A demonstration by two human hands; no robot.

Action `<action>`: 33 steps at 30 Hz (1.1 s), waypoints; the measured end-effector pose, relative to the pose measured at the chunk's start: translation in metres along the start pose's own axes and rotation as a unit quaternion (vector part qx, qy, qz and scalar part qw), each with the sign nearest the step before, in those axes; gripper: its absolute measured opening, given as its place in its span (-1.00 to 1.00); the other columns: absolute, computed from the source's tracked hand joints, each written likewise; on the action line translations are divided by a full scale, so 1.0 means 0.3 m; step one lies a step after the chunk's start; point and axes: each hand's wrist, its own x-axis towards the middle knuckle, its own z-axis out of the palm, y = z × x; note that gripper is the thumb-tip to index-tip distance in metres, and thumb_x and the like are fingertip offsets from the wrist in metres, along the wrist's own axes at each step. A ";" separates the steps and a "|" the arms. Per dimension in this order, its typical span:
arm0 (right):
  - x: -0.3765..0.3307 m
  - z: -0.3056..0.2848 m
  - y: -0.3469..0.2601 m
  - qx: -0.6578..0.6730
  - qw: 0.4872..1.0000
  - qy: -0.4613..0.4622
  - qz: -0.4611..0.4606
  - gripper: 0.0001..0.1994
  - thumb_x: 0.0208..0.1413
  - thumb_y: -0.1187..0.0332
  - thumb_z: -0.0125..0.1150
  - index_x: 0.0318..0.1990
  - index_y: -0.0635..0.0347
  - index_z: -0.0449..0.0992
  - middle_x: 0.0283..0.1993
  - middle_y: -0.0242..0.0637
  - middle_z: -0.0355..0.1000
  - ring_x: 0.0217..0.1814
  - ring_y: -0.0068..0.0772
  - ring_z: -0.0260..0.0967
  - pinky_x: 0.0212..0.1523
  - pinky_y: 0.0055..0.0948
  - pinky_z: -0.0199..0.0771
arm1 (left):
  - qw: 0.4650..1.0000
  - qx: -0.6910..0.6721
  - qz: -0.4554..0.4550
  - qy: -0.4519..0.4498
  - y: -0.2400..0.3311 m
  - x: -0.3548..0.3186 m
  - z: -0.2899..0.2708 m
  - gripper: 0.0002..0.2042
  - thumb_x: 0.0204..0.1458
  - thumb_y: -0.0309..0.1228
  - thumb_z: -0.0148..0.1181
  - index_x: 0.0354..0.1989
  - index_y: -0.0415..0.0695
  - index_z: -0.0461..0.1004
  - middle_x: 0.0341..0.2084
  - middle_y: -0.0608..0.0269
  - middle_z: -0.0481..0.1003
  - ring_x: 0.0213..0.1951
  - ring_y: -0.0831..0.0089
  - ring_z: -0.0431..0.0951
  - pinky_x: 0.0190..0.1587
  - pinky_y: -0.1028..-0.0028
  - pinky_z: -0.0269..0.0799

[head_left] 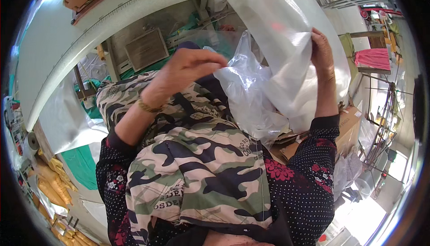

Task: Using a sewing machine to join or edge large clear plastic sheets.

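A translucent white plastic bag (280, 49) is held up in front of me, above my lap. My right hand (323, 53) grips its right edge, fingers closed on the film. My left hand (190, 69) pinches the bag's lower left corner between thumb and fingertips; a gold bracelet sits on that wrist. Below the bag a loose heap of clear plastic bags (251, 98) rests against my lap. A camouflage apron (201, 170) covers my legs.
A white work table (80, 35) curves across the upper left, with a brown box on it. Cardboard boxes (349, 129) stand at my right. Yellow bundles (51, 183) lie at lower left. A pink cloth on a stool (371, 58) is at far right.
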 end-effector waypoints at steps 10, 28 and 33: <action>-0.103 0.360 0.083 0.138 0.988 -0.062 0.038 -0.70 0.19 0.31 -0.02 -0.10 0.37 0.48 -0.41 -0.45 0.43 -0.52 -0.75 0.26 -0.48 -0.74 0.29 | 0.980 -0.175 -0.092 0.004 -0.018 0.054 0.134 -0.75 0.13 -0.39 0.24 -0.09 -0.29 0.56 -0.29 0.33 0.55 -0.32 0.68 0.48 -0.21 0.67 0.41; -0.125 0.377 0.127 0.182 0.980 -0.070 0.032 -0.75 0.22 0.34 -0.02 -0.14 0.36 0.48 -0.43 -0.43 0.43 -0.52 -0.72 0.28 -0.49 -0.71 0.31 | 0.957 -0.272 -0.100 0.018 -0.091 0.045 0.137 -0.75 0.18 -0.36 0.17 -0.08 -0.27 0.56 -0.29 0.24 0.57 -0.28 0.57 0.56 -0.21 0.54 0.59; -0.129 0.391 0.121 0.187 0.979 -0.079 0.027 -0.74 0.23 0.33 -0.05 -0.14 0.35 0.48 -0.43 -0.45 0.42 -0.50 -0.73 0.27 -0.46 -0.71 0.29 | 0.969 -0.236 -0.065 0.025 -0.076 0.039 0.135 -0.77 0.16 -0.42 0.18 -0.12 -0.33 0.54 -0.32 0.25 0.57 -0.28 0.55 0.57 -0.22 0.54 0.59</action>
